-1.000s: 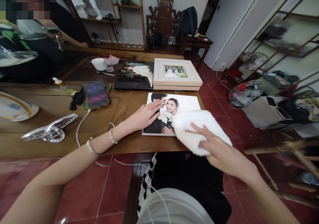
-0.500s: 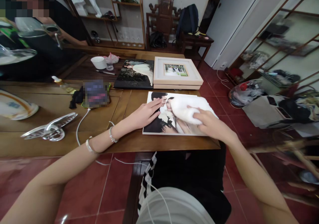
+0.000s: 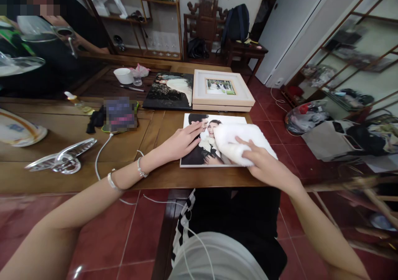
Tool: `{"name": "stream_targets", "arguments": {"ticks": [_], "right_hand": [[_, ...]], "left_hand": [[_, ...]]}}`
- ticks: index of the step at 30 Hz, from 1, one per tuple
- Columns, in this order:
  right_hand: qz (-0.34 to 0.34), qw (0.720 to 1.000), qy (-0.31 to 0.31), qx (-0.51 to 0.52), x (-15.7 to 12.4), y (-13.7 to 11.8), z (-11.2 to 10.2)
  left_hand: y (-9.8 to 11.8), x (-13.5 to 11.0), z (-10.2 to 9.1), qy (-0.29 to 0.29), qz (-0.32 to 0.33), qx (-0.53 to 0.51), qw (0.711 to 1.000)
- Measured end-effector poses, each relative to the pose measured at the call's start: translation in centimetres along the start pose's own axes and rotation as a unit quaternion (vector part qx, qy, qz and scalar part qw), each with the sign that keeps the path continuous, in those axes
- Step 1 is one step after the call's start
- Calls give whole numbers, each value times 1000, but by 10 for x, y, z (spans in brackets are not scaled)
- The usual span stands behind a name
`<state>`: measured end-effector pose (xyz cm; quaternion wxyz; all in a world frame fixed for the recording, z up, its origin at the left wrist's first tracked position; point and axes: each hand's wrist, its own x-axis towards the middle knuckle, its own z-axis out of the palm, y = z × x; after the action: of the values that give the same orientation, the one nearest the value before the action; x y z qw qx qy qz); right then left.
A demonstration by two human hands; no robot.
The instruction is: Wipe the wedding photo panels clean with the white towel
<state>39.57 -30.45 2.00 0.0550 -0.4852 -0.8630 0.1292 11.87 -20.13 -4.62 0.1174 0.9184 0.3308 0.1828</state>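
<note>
A wedding photo print (image 3: 194, 155) with a couple on it lies flat near the table's front edge. My left hand (image 3: 183, 141) rests on its left part, fingers stretched out and flat. On the right part of the print is a white fluffy cloth (image 3: 239, 135), bunched and covering much of that side. My right hand (image 3: 263, 164) grips the near side of this cloth and presses it on the print. Part of the fingers is sunk in the pile.
Behind the print lie a dark photo panel (image 3: 171, 91) and a pale framed picture (image 3: 224, 99). A chrome winged ornament (image 3: 62, 157), a white cable (image 3: 98, 159), a dropper bottle (image 3: 79, 103) and a white cup (image 3: 123, 76) are to the left. Another person (image 3: 87, 33) is across the table.
My right hand has moved the cloth a little toward me and to the right over the print. My left hand keeps its place on the print.
</note>
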Motion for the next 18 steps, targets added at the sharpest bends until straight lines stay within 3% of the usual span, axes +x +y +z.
{"name": "stream_targets", "arguments": {"ticks": [5,9,13,18], "right_hand": [[-12,998,-38,44,-49,-25,0],[-2,998,-35,50,-55,-25,-2],[13,1000,-14,22,-32,-13,-6],[11,999,32,-16,29,4,-8]], "left_hand": [[0,0,0,4,2,-1,1000],[2,0,-2,-7,-2,5,1000],[3,0,-4,-28,-2,19,999],[3,0,-4,-33,-7,24,999]]}}
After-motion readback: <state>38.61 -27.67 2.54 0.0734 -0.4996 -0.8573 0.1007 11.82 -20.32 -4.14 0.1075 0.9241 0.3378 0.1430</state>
